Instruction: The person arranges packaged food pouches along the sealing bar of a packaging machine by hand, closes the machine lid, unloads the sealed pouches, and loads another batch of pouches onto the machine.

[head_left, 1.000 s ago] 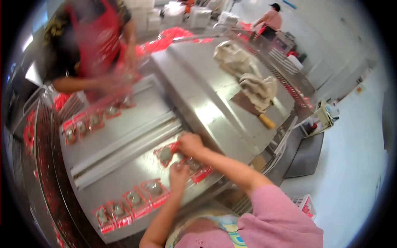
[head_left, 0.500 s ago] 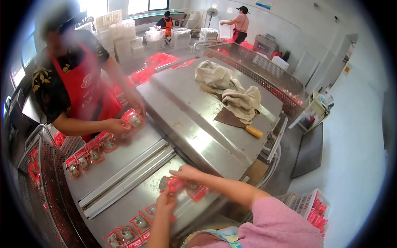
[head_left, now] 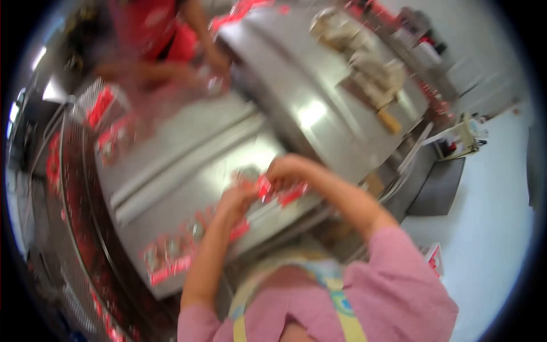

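Both hands meet over the near part of the steel table (head_left: pixel 171 211). My left hand (head_left: pixel 238 199) and my right hand (head_left: pixel 285 171) have their fingers closed on a red packet (head_left: pixel 263 187) held between them. Just beyond my left hand a greyish packet (head_left: pixel 248 171) shows, blurred. Another red packet (head_left: pixel 293 194) lies right of my hands, by the table edge. Several red-edged clear packets (head_left: pixel 171 256) with greyish contents lie in a row at the near left, partly behind my left arm.
Across the table a co-worker in a red apron (head_left: pixel 151 25) reaches over packets (head_left: pixel 117 139), blurred. Metal rails (head_left: pixel 182 165) cross the table. On the raised steel surface (head_left: pixel 273 51) lie cloths (head_left: pixel 376 74) and a yellow-handled scraper (head_left: pixel 389 121). A perforated metal bin (head_left: pixel 85 188) stands left.
The view has tilted down again since half a second ago. My hands have come closer together on the red packet. The co-worker's hands have moved, with blur.
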Tool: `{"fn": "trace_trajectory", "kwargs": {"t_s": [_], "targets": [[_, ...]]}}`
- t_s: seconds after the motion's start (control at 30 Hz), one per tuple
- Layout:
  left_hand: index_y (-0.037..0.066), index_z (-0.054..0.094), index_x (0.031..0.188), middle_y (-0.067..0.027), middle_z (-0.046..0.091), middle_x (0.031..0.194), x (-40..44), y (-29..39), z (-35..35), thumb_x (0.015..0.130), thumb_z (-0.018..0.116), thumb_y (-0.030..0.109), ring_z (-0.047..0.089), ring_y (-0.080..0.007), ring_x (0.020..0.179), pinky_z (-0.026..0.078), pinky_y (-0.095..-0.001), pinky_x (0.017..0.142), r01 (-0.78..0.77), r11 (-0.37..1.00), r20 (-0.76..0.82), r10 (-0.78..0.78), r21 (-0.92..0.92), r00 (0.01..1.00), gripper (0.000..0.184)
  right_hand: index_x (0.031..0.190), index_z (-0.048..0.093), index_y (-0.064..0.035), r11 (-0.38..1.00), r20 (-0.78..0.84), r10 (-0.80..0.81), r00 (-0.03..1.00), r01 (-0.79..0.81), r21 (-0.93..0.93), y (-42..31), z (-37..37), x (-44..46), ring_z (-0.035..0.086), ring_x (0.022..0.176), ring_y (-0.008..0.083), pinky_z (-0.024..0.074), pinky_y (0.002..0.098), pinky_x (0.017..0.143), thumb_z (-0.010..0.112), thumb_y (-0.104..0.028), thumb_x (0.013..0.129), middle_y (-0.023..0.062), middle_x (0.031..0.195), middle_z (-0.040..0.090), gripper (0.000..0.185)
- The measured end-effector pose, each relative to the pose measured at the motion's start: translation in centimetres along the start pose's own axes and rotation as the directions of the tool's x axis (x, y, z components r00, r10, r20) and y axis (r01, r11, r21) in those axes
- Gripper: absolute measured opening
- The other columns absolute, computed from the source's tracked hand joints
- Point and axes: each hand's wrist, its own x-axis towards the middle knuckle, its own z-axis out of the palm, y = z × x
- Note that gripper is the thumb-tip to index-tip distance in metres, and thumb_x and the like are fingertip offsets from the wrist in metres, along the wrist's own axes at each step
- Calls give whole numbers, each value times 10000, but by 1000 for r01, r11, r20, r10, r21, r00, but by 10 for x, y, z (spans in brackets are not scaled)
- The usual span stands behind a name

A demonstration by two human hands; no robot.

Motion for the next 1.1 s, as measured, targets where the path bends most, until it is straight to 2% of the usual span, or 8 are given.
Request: {"fn": "trace_trajectory", "kwargs": {"t_s": [0.03,0.1,0.13,0.23,0.4,0.6,0.83,1.1], "targets": [[133,624,857,68,457,636,-19,20,8,783,748,194,349,-47,493,243,-231,432,137,988,-55,-133,67,990,157,792,723,-111,978,30,-30,999,24,206,5,3,0,504,479,90,376,258,430,667,-251,767,3,614,613,153],[86,620,967,45,510,664,14,-10,-29,739,772,200,422,-87,522,309,-257,455,-69,892,-14,84,447,996,297,656,693,-61,939,-85,-124,989,144,311,18,9,12,433,411,77,316,279,383,702,-128,698,9,545,575,80],[36,633,1081,-92,677,904,18,-11,-38,698,767,179,636,-199,822,501,-333,747,-111,834,1,132,541,991,431,665,684,-27,954,-228,-184,956,230,194,21,12,12,481,433,103,365,311,403,695,-116,709,36,558,595,100],[78,621,1124,-150,688,930,6,1,-36,679,770,207,661,-284,883,513,-389,775,-9,513,-122,221,859,968,487,727,679,-11,929,-550,-318,772,371,-17,29,33,10,609,557,224,474,372,564,691,-175,753,129,623,638,166],[53,504,1208,-184,679,850,5,-20,-24,783,581,77,662,-379,815,499,-493,678,53,113,-99,449,992,888,432,868,685,-96,859,-694,-499,519,195,-473,29,70,15,635,680,287,480,398,609,662,-216,813,105,742,661,134],[-3,558,921,-200,671,794,10,-33,-24,671,797,212,662,-374,771,508,-471,634,58,37,-68,495,998,866,408,937,719,-142,795,-671,-494,553,-26,-606,28,77,20,648,711,293,495,415,624,676,-236,778,85,759,675,189],[-15,459,1019,-201,656,714,5,-38,-20,777,646,128,656,-387,686,500,-484,577,24,133,-95,555,991,827,338,759,713,-75,956,-552,-178,815,11,-292,9,56,4,652,718,274,490,393,624,714,-267,760,111,744,676,191],[-1,460,1020,-172,643,774,-12,-32,-8,812,585,91,640,-379,727,504,-479,607,47,34,-58,503,998,862,259,850,689,-72,872,-645,-445,621,135,-471,24,72,-11,635,691,269,495,392,637,721,-241,767,102,778,663,190]]}}
